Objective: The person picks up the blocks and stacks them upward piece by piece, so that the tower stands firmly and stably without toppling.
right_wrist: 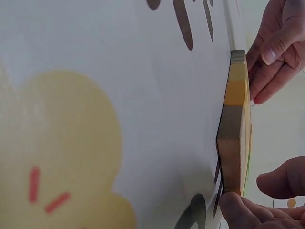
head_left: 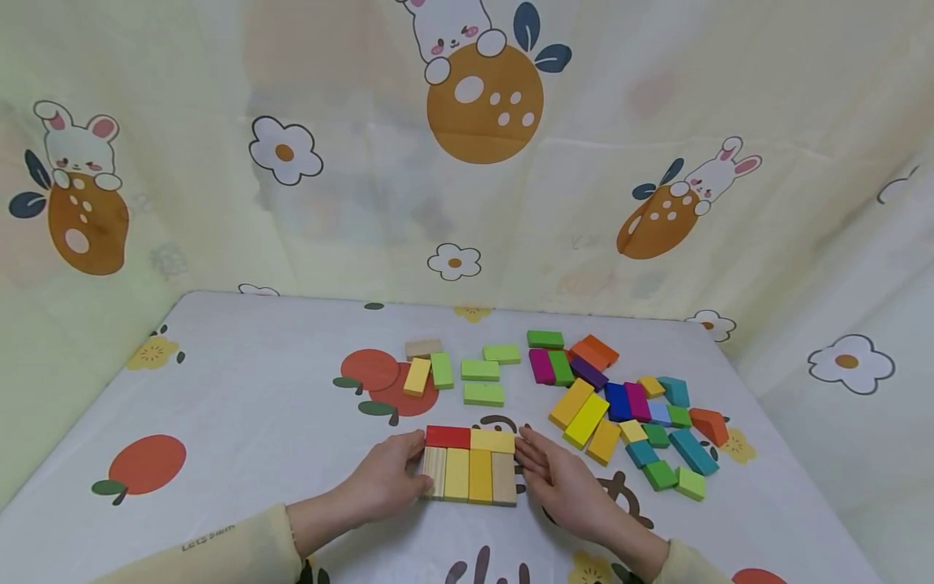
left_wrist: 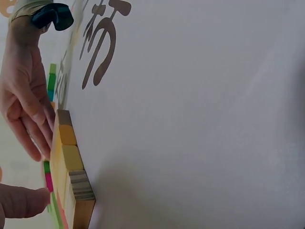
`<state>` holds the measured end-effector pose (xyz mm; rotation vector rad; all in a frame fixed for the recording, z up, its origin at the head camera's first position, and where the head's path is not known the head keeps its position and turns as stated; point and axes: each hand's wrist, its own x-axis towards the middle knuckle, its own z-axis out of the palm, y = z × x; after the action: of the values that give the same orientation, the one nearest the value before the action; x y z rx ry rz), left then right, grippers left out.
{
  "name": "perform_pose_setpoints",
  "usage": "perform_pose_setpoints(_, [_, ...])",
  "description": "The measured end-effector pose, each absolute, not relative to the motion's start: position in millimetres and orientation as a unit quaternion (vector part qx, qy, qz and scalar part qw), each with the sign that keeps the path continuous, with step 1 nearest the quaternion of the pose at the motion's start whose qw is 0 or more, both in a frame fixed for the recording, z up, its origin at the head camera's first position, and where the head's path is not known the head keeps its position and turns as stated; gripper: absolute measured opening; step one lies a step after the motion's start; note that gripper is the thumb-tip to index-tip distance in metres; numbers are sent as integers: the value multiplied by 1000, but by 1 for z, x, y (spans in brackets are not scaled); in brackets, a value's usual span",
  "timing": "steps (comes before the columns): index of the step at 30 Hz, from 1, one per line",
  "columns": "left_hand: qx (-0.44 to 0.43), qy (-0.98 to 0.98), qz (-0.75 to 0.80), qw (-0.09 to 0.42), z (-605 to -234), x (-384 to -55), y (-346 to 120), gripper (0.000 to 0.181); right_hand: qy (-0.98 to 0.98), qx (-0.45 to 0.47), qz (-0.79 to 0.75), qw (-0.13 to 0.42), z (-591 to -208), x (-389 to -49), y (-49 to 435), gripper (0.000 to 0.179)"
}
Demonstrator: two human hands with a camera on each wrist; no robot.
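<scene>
Flat on the cloth lies a rectangle of wooden blocks set edge to edge. Its far row holds a red block point(head_left: 448, 437) and a pale yellow block point(head_left: 492, 440). The near row runs from a striped wood block point(head_left: 434, 472) through a cream-yellow block point(head_left: 457, 474) and a golden block point(head_left: 480, 475) to a tan block point(head_left: 504, 478). My left hand point(head_left: 388, 480) lies along the rectangle's left side, thumb near the striped block. Against the right side is my right hand point(head_left: 567, 485), fingers extended; in the right wrist view its fingertips point(right_wrist: 234, 205) touch the rectangle's side.
Beyond the rectangle lie several light green blocks point(head_left: 480, 371), a yellow block point(head_left: 417, 377) and a tan block point(head_left: 423, 349). A scatter of coloured blocks point(head_left: 604, 440) spreads to the right. A printed curtain point(head_left: 350, 211) hangs behind the table point(head_left: 255, 389).
</scene>
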<state>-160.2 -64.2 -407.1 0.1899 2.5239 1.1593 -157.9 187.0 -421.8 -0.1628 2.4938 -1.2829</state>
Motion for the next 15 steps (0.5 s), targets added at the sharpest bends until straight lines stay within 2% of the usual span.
perform_pose_setpoints(4, [85,903,397,144,-409,-161,-66,76,883,-56,-443,142,-422,-162,192,57])
perform_pose_setpoints(9, [161,920,337,118,-416,-168,-67,76,903,-63,-410,107,-424,-175,200,51])
perform_pose_setpoints(15, [181,929,299,119,-419,-174,-66,82,910,-57,-394,118,-426,-191,203,48])
